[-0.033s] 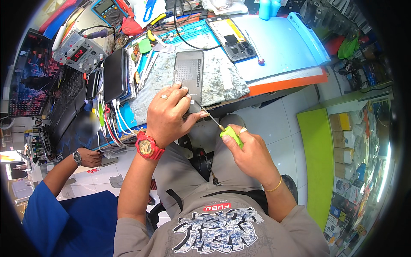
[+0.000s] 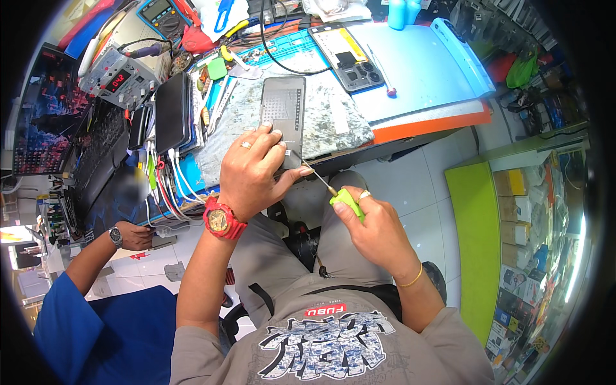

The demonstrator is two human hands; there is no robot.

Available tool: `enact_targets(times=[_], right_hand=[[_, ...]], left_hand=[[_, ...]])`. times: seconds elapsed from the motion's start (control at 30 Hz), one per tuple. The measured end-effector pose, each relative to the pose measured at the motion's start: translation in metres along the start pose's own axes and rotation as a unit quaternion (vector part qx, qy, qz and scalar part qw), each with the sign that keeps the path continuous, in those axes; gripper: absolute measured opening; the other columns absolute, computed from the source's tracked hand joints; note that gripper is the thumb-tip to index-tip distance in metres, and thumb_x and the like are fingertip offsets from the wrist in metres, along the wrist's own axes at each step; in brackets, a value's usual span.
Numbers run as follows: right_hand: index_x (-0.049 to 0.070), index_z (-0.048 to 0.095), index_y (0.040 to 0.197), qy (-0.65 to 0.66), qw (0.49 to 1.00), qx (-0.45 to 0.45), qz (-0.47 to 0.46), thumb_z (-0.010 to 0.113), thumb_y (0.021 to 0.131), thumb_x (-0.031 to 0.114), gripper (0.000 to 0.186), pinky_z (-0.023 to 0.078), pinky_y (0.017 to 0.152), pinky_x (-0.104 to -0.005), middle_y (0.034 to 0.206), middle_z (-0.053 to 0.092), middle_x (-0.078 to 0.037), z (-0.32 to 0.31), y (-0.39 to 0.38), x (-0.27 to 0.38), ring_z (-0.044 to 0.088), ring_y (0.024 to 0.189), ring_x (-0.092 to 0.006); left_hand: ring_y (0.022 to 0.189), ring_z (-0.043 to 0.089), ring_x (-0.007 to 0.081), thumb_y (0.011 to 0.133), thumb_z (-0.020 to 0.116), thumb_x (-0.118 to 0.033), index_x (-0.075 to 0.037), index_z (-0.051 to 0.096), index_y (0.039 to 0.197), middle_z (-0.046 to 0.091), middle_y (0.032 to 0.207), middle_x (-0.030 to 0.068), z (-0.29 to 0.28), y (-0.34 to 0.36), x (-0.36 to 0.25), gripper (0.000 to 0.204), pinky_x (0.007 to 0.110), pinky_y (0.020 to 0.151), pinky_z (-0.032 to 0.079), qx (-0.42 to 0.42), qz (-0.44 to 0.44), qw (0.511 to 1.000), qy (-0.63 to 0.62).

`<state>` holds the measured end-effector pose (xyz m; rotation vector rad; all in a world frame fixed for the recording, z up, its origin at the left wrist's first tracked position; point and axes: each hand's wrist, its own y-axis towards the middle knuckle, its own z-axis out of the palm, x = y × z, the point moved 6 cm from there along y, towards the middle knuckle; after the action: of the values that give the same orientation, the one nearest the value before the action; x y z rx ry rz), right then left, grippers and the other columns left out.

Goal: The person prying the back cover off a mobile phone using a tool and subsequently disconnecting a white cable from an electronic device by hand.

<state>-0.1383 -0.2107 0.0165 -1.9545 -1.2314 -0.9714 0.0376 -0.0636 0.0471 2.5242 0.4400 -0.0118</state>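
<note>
A flat grey rectangular panel with a dotted grid (image 2: 284, 99) is held over the near edge of a speckled grey work mat (image 2: 319, 106).
The left hand (image 2: 252, 162) clasps its near end; the right hand's (image 2: 375, 230) fingers wrap a lime-green-handled tool with a thin metal shaft (image 2: 347, 204), angled toward the panel's near right edge, contact too small to tell. A glossy black rectangular device (image 2: 173, 112) sits left, an opened dark phone (image 2: 350, 61) far right.

Bright glare whitens the blue mat (image 2: 420, 80); picture corners are black.
</note>
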Motion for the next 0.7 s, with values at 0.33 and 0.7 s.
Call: enact_targets(times=[0.33,0.7], right_hand=[[-0.013,0.071,0.129,0.001,1.0,0.001,0.006,0.065,0.112,0.038,0.054,0.06,0.088,-0.0525,0.111,0.076,-0.034,0.0003,0.004,-0.0001,0.074,0.101,-0.0528],[-0.01,0.071,0.128,0.003,1.0,0.005,0.02,0.065,0.112,0.038,0.052,0.059,0.084,-0.0533,0.103,0.076,-0.034,0.0014,0.0067,-0.0005,0.075,0.096,-0.0524]], left_hand=[[0.121,0.075,0.0379,0.076,0.098,-0.041,0.0,0.079,0.101,0.079,0.115,0.0157,0.0005,-0.0005,0.0002,0.052,0.051,0.104,0.059,0.003,-0.002,1.0,-0.001],[0.121,0.075,0.0379,0.077,0.098,-0.042,0.0,0.079,0.101,0.079,0.114,0.0153,0.0008,-0.0011,0.0011,0.053,0.051,0.104,0.059,0.005,0.0,1.0,0.002]])
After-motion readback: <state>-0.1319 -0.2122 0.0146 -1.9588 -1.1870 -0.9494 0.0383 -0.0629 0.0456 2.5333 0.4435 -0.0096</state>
